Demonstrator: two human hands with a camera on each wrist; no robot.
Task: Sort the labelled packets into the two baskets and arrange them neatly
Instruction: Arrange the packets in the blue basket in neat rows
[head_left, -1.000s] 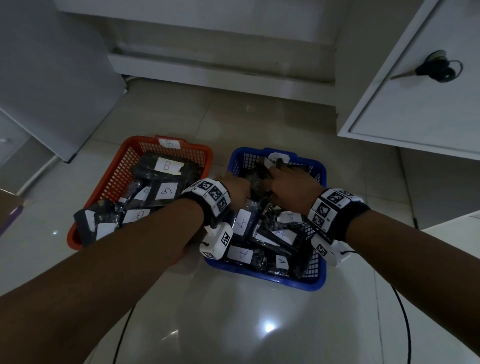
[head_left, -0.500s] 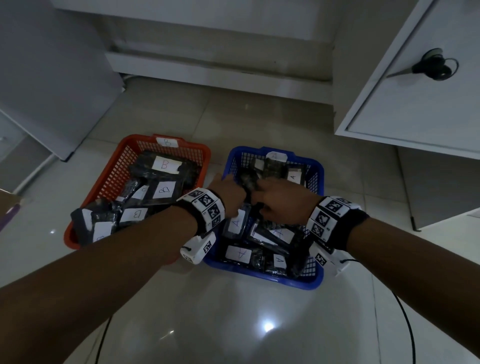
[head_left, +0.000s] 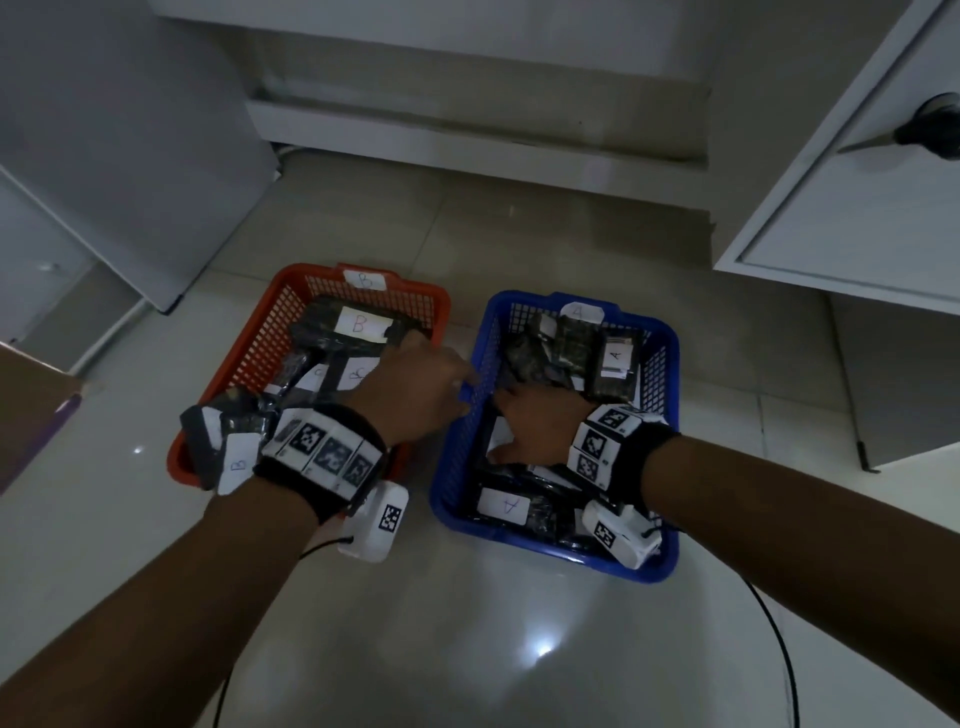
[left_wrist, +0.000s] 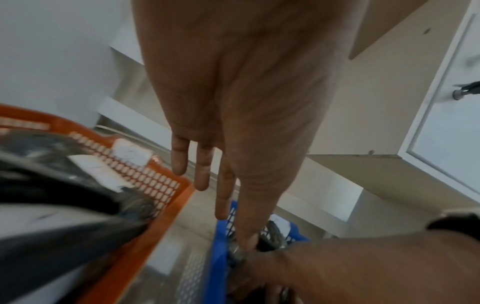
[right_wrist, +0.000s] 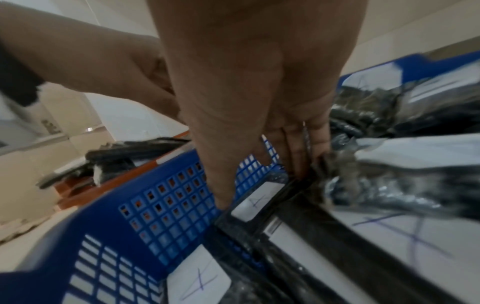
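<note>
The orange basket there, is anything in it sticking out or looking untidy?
Yes. At the near left corner of the orange basket, a dark packet with a B label hangs over the rim instead of lying flat inside. The other B packets sit crisscrossed, not lined up. Nothing looks spilled onto the floor or torn.

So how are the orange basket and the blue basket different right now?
The orange basket holds packets labelled B; the blue basket holds packets labelled A. The right hand reaches among the blue basket's packets; the left hand hovers over the orange basket's right rim. Both are mesh-sided, tagged and nearly full.
</note>
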